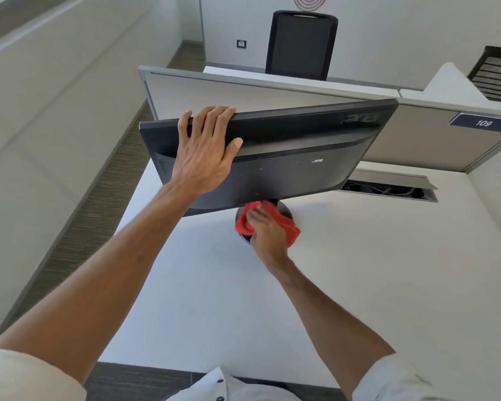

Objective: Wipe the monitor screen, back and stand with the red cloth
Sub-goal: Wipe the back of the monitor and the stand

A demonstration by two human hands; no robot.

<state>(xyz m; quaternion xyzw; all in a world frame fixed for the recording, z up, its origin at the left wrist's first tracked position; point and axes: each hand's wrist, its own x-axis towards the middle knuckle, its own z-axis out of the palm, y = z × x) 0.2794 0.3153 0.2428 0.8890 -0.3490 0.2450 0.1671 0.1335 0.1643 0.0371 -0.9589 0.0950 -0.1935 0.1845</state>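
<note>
Monitor [287,157] stands mid-bench, back facing the person, tipped on its stand [285,211].

Left hand [206,157] hooks its fingers over the top edge, thumb on the back. Right hand [268,231] bunches the red cloth [291,228] against the round base.

Judged: rigid, top-heavy, smooth plastic, so hold it by the frame; the cloth is limp.

Bench [359,270] is open near and right. Partition [243,94] and cable opening [388,191] sit close on the far side.

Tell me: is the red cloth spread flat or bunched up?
Bunched up. The red cloth lies crumpled in folds under the right hand, on the monitor's round black stand base.
</note>
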